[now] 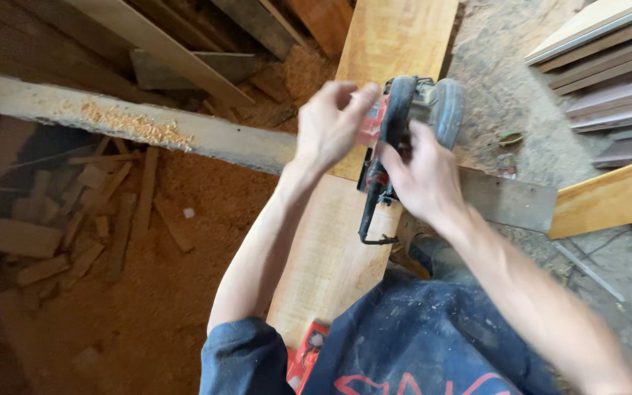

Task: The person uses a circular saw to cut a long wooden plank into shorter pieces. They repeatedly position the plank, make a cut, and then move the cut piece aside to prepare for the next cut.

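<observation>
Sawdust floor (206,219); hands grip saw (404,117).

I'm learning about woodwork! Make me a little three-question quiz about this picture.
1. True or false: both hands are on the power saw.
2. What does the saw sit on? A) a long wooden plank B) a metal bucket C) a chair
3. Fill in: the floor to the left is covered in ____.

Key: 1 true, the left hand touches its red front and the right hand is on the black handle. 2 A. 3 sawdust.
</observation>
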